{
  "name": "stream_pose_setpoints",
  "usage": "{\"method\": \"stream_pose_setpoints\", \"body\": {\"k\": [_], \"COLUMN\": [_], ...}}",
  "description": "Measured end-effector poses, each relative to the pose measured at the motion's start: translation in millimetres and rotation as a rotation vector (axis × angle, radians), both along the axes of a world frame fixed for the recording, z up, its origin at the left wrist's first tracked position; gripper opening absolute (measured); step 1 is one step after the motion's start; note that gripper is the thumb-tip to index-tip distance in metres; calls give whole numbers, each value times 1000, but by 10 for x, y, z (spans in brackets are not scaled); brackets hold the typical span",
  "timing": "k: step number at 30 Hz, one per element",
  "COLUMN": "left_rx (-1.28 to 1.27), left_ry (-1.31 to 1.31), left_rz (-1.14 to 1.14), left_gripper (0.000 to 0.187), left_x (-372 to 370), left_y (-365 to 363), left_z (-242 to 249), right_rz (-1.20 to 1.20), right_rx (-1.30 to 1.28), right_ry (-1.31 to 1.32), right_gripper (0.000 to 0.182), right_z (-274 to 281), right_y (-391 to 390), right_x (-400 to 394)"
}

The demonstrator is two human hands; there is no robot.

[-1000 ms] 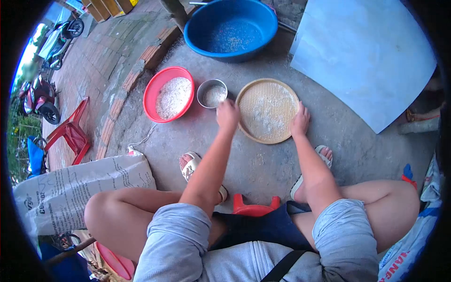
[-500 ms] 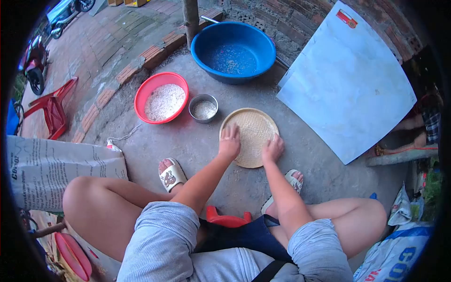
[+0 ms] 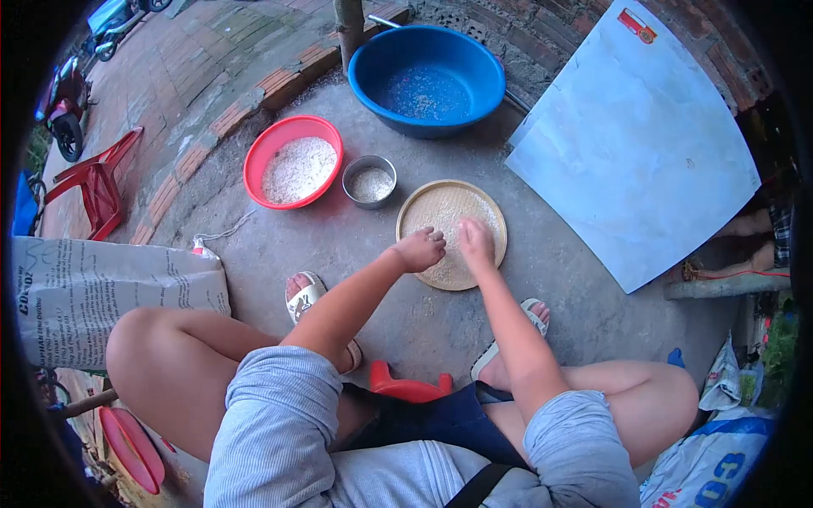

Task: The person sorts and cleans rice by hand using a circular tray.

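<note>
A round woven tray (image 3: 498, 212) with a raised pale rim lies on the concrete in front of me, with pale grain-like bits scattered over it. Above the tray's left side is my left hand (image 3: 422, 250), its fingers curled in; whatever is in them is hidden. My right hand (image 3: 477, 243) is over the right half of the tray, fingers drawn together, and I cannot make out what they hold. A small metal bowl (image 3: 370, 181) of pale grains stands just left of the tray. Beside it is a red basin (image 3: 254, 165) holding whitish, flaky material.
A large blue basin (image 3: 428, 123) with scattered bits stands behind the tray. A white board (image 3: 635, 161) leans at the right. Printed sacks (image 3: 118, 305) lie left, with another sack (image 3: 711, 457) lower right. A red stool (image 3: 409, 388) is beneath me; a red plastic chair (image 3: 100, 195) lies far left.
Both hands have lifted from the tray's sides and come inward over it, closer together. Their fingers were spread on the tray and are now drawn in. The view has tilted slightly.
</note>
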State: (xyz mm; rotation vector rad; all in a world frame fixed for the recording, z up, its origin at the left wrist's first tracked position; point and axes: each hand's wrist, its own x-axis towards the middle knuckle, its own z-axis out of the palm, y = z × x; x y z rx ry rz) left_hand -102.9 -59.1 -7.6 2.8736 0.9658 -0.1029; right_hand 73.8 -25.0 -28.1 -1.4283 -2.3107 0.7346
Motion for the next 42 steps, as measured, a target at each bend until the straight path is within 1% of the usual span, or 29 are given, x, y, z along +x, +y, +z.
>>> {"method": "stream_pose_setpoints", "body": {"k": [2, 4, 5, 6, 7, 8, 9, 10, 11, 12, 14, 15, 16, 17, 18, 19, 20, 22, 23, 24, 25, 26, 28, 31, 32, 34, 38, 40, 42], "left_rx": [81, -21, -21, 178, 373, 368, 36, -294, -288, -292, -32, -29, -27, 71, 171, 142, 146, -33, -36, -27, -149, -271, -307, -282, -302, -209, -61, -124, -59], "left_ry": [-10, 78, 75, -284, -642, -640, -611, -569, -432, -425, -194, -99, -94, -207, -323, -436, -441, -608, -592, -602, -642, -682, -823, -915, -912, -885, -997, -1153, -1072], "left_rz": [8, -19, -24, 81, 185, 178, 172, 163, 141, 134, 79, 204, 202, 472, 740, 863, 860, 1312, 1341, 1334, 1427, 1515, 1569, 1473, 1414, 1309, 1207, 1150, 1136], "left_gripper": [16, 15, 15, 18, 21, 21, 24, 26, 24, 24, 23, 30, 30, 29, 28, 45, 45, 46, 51, 51, 48, 45, 37, 31, 31, 31, 31, 31, 30], "left_x": [-5, 55, 105, 168, 207, 192, 144, 100, 73, 30, -71, -112, -157, -195, -233, -263, -235, -153, -152, -124, -87, -60, 60, 340, 399, 365, -260, -788, -1159], "left_y": [12, 42, 63, 99, 116, 87, 43, 34, 88, 93, 102, 123, 109, 70, 39, 27, 18, 19, 66, 104, 138, 173, 141, 289, 361, 643, 1327, 1520, 1477], "left_z": [-90, -186, -458, -967, -1252, -990, -453, -147, -355, -313, -136, -106, -156, -209, -292, -355, -421, -515, -621, -631, -602, -562, -245, 136, 270, 573, 1505, 2096, 2660], "right_rz": [-238, -176, 83, 340, 333, 317, 302, 295, 202, 108, 8, -179, -365, -367, -574, -780, -782, -962, -964, -924, -876, -873, -928, -955, -919, -910, -781, -591, -542], "right_rx": [238, 299, 290, 277, 276, 248, 219, 216, 223, 228, 305, 317, 327, 330, 275, 218, 225, -163, -150, -202, -251, -234, -79, -83, 35, 3, 190, 223, 205], "right_ry": [336, 383, 323, 258, 258, 153, 50, 54, 32, 8, -56, -56, -56, -52, -41, -31, -31, 154, 157, 293, 429, 440, 169, 59, -25, -94, 45, 149, 221], "right_gripper": [29, 30, 31, 32, 32, 31, 31, 31, 30, 29, 30, 32, 33, 33, 32, 31, 31, 31, 31, 30, 30, 30, 29, 26, 23, 26, 29, 31, 31], "right_z": [256, 340, 376, 397, 373, 323, 274, 253, 237, 213, -64, -95, -124, -157, -202, -257, -320, -487, -683, -930, -936, -911, -519, -29, 132, 870, 1668, 2219, 2649], "right_y": [-87, -156, -199, -214, -203, -190, -176, -150, -101, -44, 150, 150, 123, 104, 83, 66, 61, 76, 109, 155, 166, 160, 105, 123, 204, 481, 1307, 1479, 1522], "right_x": [-160, -369, -463, -487, -455, -432, -413, -363, -256, -118, 333, 486, 600, 688, 768, 814, 828, 862, 890, 909, 885, 918, 935, 1212, 1328, 1291, 981, 592, 367]}}
